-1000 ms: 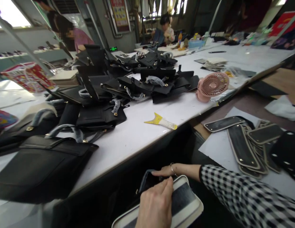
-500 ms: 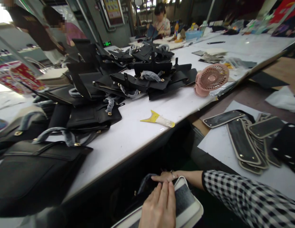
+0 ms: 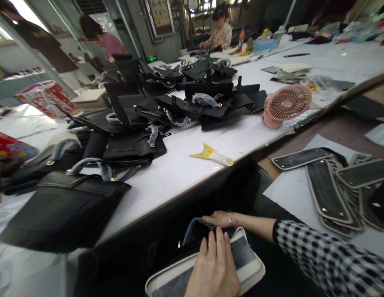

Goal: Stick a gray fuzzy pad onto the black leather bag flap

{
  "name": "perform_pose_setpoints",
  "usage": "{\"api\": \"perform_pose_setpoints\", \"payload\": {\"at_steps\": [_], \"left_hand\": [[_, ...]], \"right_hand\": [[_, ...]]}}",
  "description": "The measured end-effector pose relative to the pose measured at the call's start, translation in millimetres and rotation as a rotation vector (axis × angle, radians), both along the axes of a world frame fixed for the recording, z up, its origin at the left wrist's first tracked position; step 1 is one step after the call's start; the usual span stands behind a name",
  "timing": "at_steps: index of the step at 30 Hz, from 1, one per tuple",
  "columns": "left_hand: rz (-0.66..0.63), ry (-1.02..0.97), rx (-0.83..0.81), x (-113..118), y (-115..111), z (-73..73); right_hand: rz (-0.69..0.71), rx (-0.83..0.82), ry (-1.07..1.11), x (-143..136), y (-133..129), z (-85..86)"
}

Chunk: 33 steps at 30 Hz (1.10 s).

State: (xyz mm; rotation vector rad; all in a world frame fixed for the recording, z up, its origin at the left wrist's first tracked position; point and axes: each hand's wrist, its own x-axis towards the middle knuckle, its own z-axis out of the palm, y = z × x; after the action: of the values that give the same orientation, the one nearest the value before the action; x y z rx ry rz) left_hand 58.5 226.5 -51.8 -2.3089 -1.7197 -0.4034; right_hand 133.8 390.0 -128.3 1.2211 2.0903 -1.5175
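Observation:
A black handbag (image 3: 176, 258) lies tilted low in front of me, its pale-edged base with a grey panel (image 3: 243, 252) facing up toward me. My left hand (image 3: 212, 266) rests flat on that panel, fingers stretched out together and pointing away. On the bag's far side, my right hand (image 3: 217, 218), with a bracelet at the wrist, holds the black body close to its plastic-wrapped handle (image 3: 192, 231). Some of the right fingers are hidden behind the left hand and the bag.
Black handbags (image 3: 136, 144) with wrapped handles crowd the white table (image 3: 167, 181). A yellow-ended tool (image 3: 212, 154) and a pink fan (image 3: 286, 103) stand nearer its edge. Grey base panels (image 3: 328, 189) are piled on paper at right. Several people work beyond the table.
The view has swung left, so the table's things sit farther right. My left hand has shifted slightly right on the base; the right hand still holds the bag's far side.

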Motion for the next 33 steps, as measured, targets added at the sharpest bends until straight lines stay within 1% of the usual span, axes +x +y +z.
{"api": "perform_pose_setpoints", "payload": {"at_steps": [2, 4, 6, 8, 10, 12, 14, 15, 16, 17, 18, 19, 20, 21, 23, 24, 26, 29, 31, 33], "left_hand": [[-0.079, -0.003, -0.089, -9, 1, 15.8], [-0.115, -0.048, -0.211, -14, 2, 29.5], [-0.076, -0.153, -0.351, -16, 4, 39.1], [-0.024, -0.276, -0.466, -13, 4, 45.6], [-0.005, -0.389, -0.494, -12, 0, 51.1], [-0.018, -0.518, -0.430, -18, -10, 56.4], [0.008, -0.694, -0.315, -36, -24, 59.5], [0.070, -0.794, -0.265, -50, -32, 58.9], [0.167, -0.896, -0.237, -66, -39, 56.2], [0.298, -0.990, -0.250, -83, -45, 50.9], [0.465, -1.084, -0.326, -101, -49, 42.9], [0.617, -1.172, -0.463, -117, -52, 32.4], [0.672, -1.207, -0.567, -130, -52, 19.9], [0.691, -1.237, -0.656, -140, -51, 6.1], [0.658, -1.305, -0.874, -148, -43, -22.0], [0.626, -1.332, -0.962, -147, -37, -34.8], [0.560, -1.374, -1.081, -141, -25, -56.2], [0.511, -1.388, -1.184, -132, -15, -78.6], [0.514, -1.391, -1.215, -130, -16, -90.0], [0.511, -1.419, -1.201, -130, -22, -99.7]], "right_hand": [[-0.029, -0.004, 0.006, -7, 18, 22.0], [-0.072, 0.011, 0.047, -18, 22, 48.1], [-0.084, 0.013, 0.090, -30, 12, 72.7], [-0.059, 0.017, 0.093, -39, -8, 90.1], [-0.014, 0.048, 0.053, -44, -28, 98.7], [0.037, 0.104, 0.013, -46, -41, 101.0], [0.096, 0.167, 0.001, -45, -46, 100.7], [0.128, 0.196, 0.002, -45, -47, 100.6], [0.163, 0.223, 0.006, -44, -47, 100.5], [0.198, 0.249, 0.008, -44, -48, 100.7], [0.233, 0.275, 0.007, -44, -48, 101.1], [0.266, 0.301, 0.005, -44, -49, 101.5], [0.297, 0.327, 0.003, -44, -50, 102.0], [0.325, 0.351, 0.000, -44, -52, 102.4], [0.374, 0.392, -0.009, -44, -54, 102.8], [0.396, 0.408, -0.013, -44, -54, 102.8], [0.442, 0.441, -0.020, -43, -55, 102.6], [0.519, 0.496, -0.023, -43, -56, 103.5], [0.568, 0.528, -0.018, -43, -58, 105.5], [0.609, 0.545, -0.015, -44, -61, 108.3]]}}
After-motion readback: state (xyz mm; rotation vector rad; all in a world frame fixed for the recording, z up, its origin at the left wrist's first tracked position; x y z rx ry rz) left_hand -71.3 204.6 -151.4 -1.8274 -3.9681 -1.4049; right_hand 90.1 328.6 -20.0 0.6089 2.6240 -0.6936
